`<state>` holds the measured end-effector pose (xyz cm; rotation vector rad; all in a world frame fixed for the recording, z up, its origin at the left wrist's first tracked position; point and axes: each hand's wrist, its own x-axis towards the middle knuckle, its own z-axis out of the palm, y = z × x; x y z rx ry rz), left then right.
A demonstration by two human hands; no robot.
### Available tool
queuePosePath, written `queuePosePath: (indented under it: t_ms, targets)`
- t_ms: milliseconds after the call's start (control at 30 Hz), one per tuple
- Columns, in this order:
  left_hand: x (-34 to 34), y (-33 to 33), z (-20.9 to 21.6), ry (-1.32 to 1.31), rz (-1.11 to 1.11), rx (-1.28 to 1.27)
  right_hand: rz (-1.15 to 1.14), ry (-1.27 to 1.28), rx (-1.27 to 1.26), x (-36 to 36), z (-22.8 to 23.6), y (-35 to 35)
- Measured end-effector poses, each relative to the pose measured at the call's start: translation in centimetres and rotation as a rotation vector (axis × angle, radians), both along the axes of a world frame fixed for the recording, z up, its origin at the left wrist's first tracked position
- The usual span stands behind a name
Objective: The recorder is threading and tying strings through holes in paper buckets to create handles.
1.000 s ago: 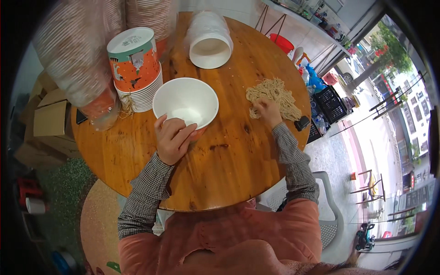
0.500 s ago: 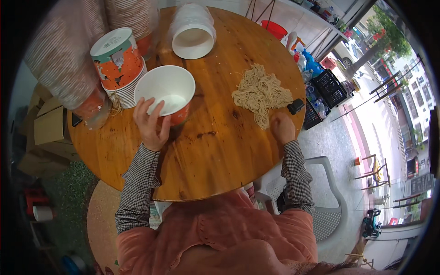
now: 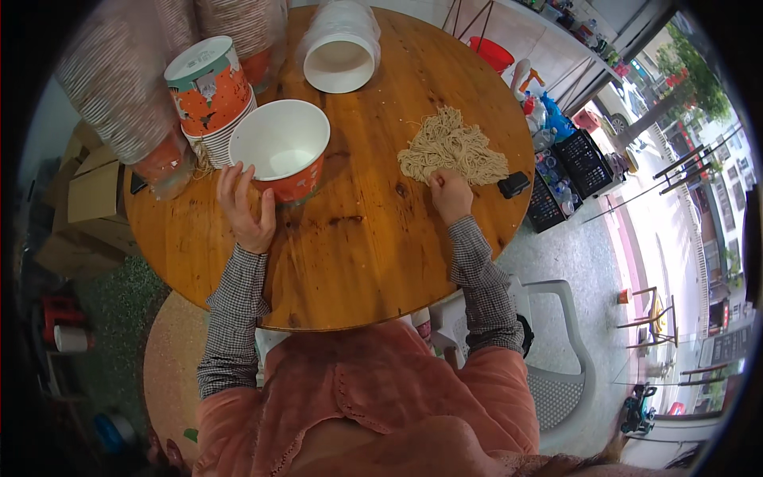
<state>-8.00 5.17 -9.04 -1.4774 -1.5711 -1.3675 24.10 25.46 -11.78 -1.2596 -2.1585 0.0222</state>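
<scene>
String [image 3: 453,147] lies right of centre; I see the right hand [image 3: 451,196], curled, back at its lower edge, grip unclear. Left hand [image 3: 249,216] spreads loosely against the bowl [image 3: 282,147], upper left.

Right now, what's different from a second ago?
The left hand has slid left around the white-lined bowl, fingers spread wider, and more of the bowl's orange side shows. The right hand went toward the small black thing, then back to the tan stringy pile's near edge. The orange stack and wrapped bowls stayed.
</scene>
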Motion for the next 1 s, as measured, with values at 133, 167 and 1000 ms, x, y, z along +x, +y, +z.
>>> queuePosePath:
  t_ms: [133, 167, 1000]
  targets:
    - [0.7, 0.1, 0.0, -0.029, -0.040, -0.079, 0.226, 0.496, -0.315, 1.7, 1.4, 1.1]
    - [0.5, 0.1, -0.2, -0.034, -0.045, -0.115, 0.335, 0.687, -0.455, 1.4, 2.6, 1.0]
    - [1.0, 1.0, 0.6, -0.070, -0.117, -0.125, -0.116, -0.141, 0.095, -10.3, 2.2, 16.1]
